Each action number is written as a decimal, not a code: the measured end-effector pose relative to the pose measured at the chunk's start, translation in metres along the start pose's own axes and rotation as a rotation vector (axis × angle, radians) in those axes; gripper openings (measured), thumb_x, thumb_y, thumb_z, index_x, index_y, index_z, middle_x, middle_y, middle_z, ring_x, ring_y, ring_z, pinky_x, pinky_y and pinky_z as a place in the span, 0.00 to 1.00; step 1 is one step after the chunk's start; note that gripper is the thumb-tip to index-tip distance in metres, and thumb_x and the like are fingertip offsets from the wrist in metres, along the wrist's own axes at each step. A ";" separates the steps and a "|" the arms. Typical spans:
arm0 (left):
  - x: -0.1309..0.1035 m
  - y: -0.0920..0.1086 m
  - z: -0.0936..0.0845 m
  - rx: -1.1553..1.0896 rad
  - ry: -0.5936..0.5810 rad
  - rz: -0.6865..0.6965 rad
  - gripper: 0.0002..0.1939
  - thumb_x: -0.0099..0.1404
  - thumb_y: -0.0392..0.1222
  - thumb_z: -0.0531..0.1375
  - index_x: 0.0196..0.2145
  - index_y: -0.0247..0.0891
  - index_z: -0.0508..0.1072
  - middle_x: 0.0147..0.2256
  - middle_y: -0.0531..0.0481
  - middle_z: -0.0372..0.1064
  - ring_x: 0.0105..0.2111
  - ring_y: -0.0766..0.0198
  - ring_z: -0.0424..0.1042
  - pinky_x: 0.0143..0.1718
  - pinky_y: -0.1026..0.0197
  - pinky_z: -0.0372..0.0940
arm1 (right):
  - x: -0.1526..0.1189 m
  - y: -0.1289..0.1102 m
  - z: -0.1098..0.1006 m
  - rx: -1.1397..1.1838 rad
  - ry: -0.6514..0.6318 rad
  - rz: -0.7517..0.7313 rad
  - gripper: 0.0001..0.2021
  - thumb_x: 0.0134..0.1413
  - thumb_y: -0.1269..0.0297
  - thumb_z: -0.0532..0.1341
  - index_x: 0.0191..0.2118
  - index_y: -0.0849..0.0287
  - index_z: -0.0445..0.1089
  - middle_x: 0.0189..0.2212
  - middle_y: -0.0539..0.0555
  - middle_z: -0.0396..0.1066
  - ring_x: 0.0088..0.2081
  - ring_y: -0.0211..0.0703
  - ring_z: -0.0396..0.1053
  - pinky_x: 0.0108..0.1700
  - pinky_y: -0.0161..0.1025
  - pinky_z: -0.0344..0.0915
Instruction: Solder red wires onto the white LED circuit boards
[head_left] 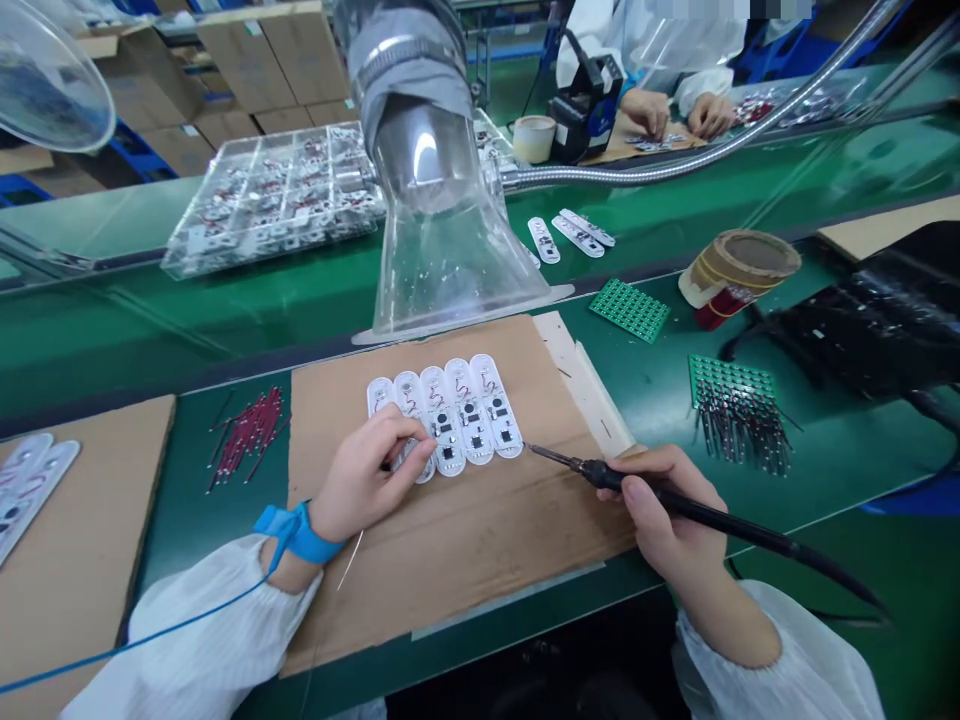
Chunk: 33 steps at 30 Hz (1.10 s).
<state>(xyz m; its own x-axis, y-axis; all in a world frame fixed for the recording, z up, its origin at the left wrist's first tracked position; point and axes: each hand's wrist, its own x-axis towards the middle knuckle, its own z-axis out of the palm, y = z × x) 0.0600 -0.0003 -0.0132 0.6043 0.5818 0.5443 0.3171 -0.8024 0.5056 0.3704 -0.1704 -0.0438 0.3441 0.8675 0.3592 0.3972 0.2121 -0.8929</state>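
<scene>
Several white oblong circuit boards point(475, 420) lie side by side on a cardboard sheet point(450, 560). My left hand point(375, 460), wearing a blue wrist strap point(300, 532), rests over the leftmost boards and partly hides them. Its fingers are pinched on a thin solder wire point(350, 560), whose tail hangs out below the palm. In my right hand point(675, 510) is a black soldering iron point(600, 474), gripped like a pen. The iron's tip points left, close to the lower end of the rightmost board; whether it touches cannot be made out.
A clear fume hood point(457, 260) hangs above the boards. Red wires point(251, 435) lie left; a green board with wires point(739, 410), another green board point(630, 310) and a tape roll point(739, 270) lie right. Across the bench, a co-worker's hands point(679, 115) handle parts.
</scene>
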 end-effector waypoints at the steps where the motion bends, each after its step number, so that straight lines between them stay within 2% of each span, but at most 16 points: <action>1: 0.000 0.000 0.000 0.000 -0.002 0.001 0.07 0.75 0.30 0.62 0.41 0.41 0.72 0.28 0.59 0.58 0.24 0.68 0.60 0.27 0.65 0.58 | 0.000 -0.001 0.000 -0.015 -0.008 -0.008 0.03 0.73 0.61 0.68 0.45 0.53 0.78 0.36 0.52 0.83 0.30 0.43 0.82 0.32 0.37 0.80; 7: 0.001 0.000 0.001 0.010 -0.013 0.006 0.07 0.76 0.30 0.62 0.41 0.42 0.72 0.28 0.59 0.58 0.25 0.68 0.60 0.28 0.65 0.58 | 0.002 -0.004 -0.001 -0.098 -0.052 -0.046 0.04 0.73 0.60 0.68 0.45 0.52 0.78 0.34 0.51 0.82 0.29 0.43 0.81 0.31 0.38 0.77; 16: 0.002 0.002 0.002 0.000 -0.010 0.006 0.07 0.76 0.31 0.62 0.40 0.41 0.72 0.27 0.59 0.58 0.24 0.68 0.60 0.27 0.65 0.58 | 0.000 -0.001 -0.002 -0.120 -0.061 -0.007 0.06 0.73 0.58 0.67 0.45 0.52 0.78 0.35 0.52 0.82 0.29 0.44 0.82 0.32 0.39 0.78; 22: 0.002 0.001 0.001 -0.013 0.002 -0.002 0.07 0.76 0.31 0.62 0.40 0.41 0.72 0.27 0.58 0.58 0.24 0.68 0.60 0.27 0.65 0.58 | -0.004 0.003 -0.003 -0.087 0.000 0.009 0.07 0.73 0.55 0.67 0.46 0.52 0.78 0.37 0.54 0.82 0.32 0.46 0.82 0.35 0.41 0.80; 29: 0.003 0.002 0.001 -0.029 -0.008 -0.013 0.08 0.75 0.30 0.62 0.39 0.41 0.72 0.27 0.59 0.58 0.24 0.68 0.60 0.27 0.64 0.58 | 0.000 -0.001 -0.004 -0.136 -0.123 -0.038 0.04 0.73 0.59 0.68 0.47 0.51 0.78 0.36 0.51 0.82 0.32 0.44 0.82 0.35 0.40 0.79; 33: 0.003 0.002 0.001 -0.030 -0.015 -0.030 0.07 0.75 0.31 0.62 0.39 0.41 0.72 0.27 0.58 0.59 0.24 0.67 0.60 0.27 0.64 0.58 | 0.001 -0.001 -0.003 -0.119 -0.096 -0.044 0.05 0.74 0.58 0.67 0.47 0.52 0.77 0.36 0.52 0.82 0.32 0.44 0.82 0.35 0.40 0.79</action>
<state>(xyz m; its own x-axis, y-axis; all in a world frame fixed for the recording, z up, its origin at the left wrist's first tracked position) 0.0636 -0.0002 -0.0115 0.6056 0.6034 0.5188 0.3134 -0.7801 0.5415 0.3727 -0.1711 -0.0415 0.2430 0.8990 0.3644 0.5104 0.2010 -0.8361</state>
